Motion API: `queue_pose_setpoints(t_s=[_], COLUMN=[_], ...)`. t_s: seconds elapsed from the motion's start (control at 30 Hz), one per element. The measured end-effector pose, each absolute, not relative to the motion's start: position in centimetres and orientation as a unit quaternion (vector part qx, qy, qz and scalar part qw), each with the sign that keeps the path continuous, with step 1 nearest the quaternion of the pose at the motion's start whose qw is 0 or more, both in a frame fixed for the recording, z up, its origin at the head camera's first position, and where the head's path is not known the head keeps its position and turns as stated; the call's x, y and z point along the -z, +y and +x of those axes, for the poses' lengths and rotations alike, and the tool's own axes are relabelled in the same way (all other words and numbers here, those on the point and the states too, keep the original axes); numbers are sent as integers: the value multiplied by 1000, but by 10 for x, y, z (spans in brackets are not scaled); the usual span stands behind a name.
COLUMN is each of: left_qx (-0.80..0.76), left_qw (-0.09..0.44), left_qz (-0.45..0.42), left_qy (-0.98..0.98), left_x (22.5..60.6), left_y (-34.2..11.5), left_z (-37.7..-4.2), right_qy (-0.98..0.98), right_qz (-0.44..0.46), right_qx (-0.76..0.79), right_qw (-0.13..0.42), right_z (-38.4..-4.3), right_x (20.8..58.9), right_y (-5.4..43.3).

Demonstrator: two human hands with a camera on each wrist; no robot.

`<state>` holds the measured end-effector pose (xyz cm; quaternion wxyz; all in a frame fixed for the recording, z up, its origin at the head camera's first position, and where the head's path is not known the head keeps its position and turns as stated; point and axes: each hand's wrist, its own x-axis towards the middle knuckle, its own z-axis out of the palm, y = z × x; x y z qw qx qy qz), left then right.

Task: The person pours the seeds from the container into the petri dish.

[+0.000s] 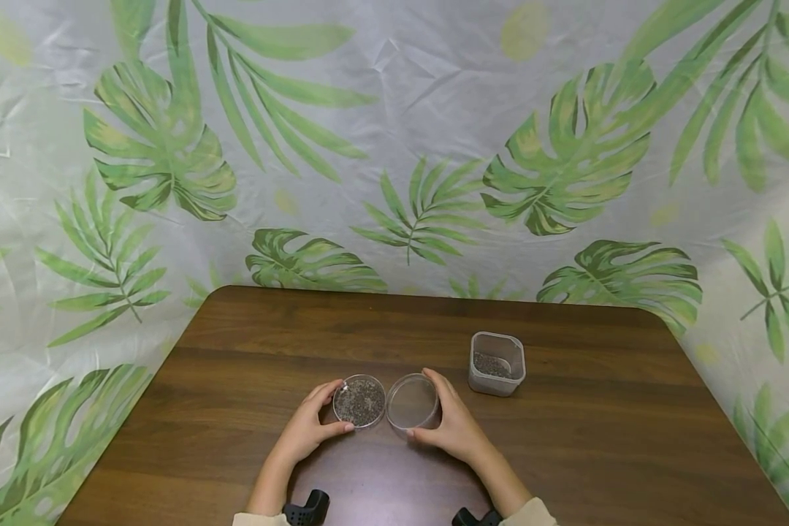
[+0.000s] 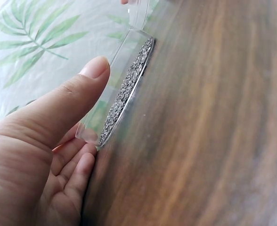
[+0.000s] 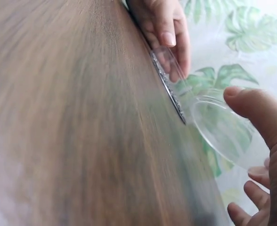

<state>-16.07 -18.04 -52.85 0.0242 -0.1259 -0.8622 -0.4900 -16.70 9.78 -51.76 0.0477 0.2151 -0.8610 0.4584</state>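
Observation:
A clear round petri dish (image 1: 359, 401) sits on the table with a layer of grey, grainy material (image 2: 129, 84) over its bottom. My left hand (image 1: 307, 427) holds it by the sides, thumb at the near edge and fingers at the far edge. Right beside it, my right hand (image 1: 459, 427) grips a clear petri dish lid (image 1: 413, 403) between thumb and fingers. In the right wrist view the lid (image 3: 221, 127) is tilted, its edge close to the filled dish, and nothing shows inside it.
To the right and farther back stands a square clear plastic container (image 1: 496, 384) with similar grey grains at its bottom. The dark brown wooden table (image 1: 342, 329) ends at a leaf-printed sheet (image 1: 427, 109) hanging behind it.

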Motion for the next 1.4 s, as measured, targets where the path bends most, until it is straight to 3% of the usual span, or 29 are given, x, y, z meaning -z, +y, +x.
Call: queue_pose_setpoints(t_s=[0.7,0.87,1.4], left_qx=[489,489,485], left_qw=[22,24,27], left_qz=[-126,-126,-133], left_qy=[-863,-862,-864], left_x=[528,528,529], left_y=[-180,-180,-181], left_z=[-160,-160,-160], right_qy=[-822,-796,-732], right_qz=[239,261,251], right_qx=[-514,-542,-633], right_qw=[57,65,2], right_z=[-174,-166,-169], right_x=[510,487,485], right_y=[75,65,47])
